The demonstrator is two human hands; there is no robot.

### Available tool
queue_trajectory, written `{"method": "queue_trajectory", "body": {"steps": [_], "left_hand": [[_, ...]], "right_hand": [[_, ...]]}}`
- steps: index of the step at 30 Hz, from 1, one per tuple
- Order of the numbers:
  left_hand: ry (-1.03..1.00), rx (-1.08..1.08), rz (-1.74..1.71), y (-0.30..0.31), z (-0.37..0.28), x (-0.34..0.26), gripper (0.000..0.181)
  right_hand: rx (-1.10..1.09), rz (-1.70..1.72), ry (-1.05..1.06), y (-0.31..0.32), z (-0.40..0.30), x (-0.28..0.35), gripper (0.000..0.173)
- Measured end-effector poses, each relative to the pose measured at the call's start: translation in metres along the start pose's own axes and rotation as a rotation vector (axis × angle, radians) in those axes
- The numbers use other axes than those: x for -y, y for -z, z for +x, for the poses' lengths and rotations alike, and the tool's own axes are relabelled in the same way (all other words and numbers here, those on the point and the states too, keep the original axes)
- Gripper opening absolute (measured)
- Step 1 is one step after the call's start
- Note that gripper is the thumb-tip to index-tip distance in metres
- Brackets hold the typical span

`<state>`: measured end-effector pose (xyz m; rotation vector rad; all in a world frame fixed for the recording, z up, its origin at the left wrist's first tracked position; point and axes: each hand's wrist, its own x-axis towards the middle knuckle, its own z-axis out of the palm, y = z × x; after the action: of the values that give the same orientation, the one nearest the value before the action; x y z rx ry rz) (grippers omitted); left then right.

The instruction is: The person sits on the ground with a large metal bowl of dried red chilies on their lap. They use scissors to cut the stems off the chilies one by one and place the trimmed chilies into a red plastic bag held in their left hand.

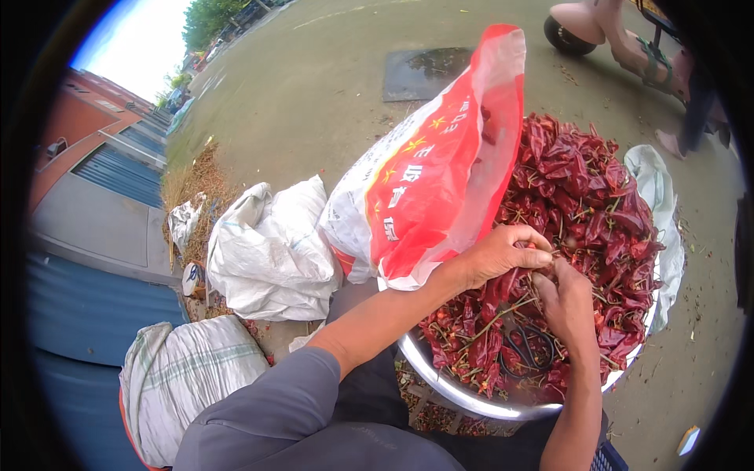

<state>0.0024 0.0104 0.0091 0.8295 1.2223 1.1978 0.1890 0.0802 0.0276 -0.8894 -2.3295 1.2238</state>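
Dried red chili peppers (577, 188) are heaped high in a wide, shiny metal basin (465, 401) before me. Over the near part of the heap my left hand (508, 254) pinches a chili pepper, mostly hidden by its fingers. My right hand (566, 300) meets it from below, thumb and fingertips closed at the same small spot. Just under the right hand, scissors with dark loop handles (528, 351) lie on the peppers. A red and white printed plastic sack (424, 188) stands against the basin's left side, its mouth agape, with some peppers inside.
White woven sacks (274, 253) stand to the left, with a green-striped full one (194, 382) nearer me. Another pale sack (662, 235) lies beyond the basin. A pink scooter (624, 50) and a person's leg (698, 118) are at upper right. A dark flat plate (412, 76) lies on the ground.
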Motion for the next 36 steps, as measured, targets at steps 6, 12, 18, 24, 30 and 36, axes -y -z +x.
{"method": "queue_trajectory", "body": {"steps": [6,12,18,24,30,36], "left_hand": [[-0.043,-0.02,0.179,-0.01,-0.01,0.012,0.049],[-0.175,-0.09,0.432,-0.009,-0.005,0.008,0.046],[-0.038,0.216,0.178,0.001,0.001,0.01,0.031],[0.037,0.451,0.022,-0.013,-0.017,0.004,0.025],[0.063,0.403,-0.325,-0.002,-0.019,-0.006,0.03],[0.142,0.372,-0.318,0.004,-0.027,-0.014,0.039]], "right_hand": [[-0.122,-0.11,0.168,-0.013,-0.002,-0.006,0.015],[0.047,0.29,-0.07,-0.003,-0.008,0.001,0.013],[0.069,0.334,-0.094,0.015,-0.006,0.002,0.021],[0.062,0.318,0.233,0.013,-0.001,-0.012,0.026],[0.023,0.497,0.096,0.009,-0.01,0.013,0.036],[0.079,0.588,0.098,0.004,-0.003,0.001,0.03]]}}
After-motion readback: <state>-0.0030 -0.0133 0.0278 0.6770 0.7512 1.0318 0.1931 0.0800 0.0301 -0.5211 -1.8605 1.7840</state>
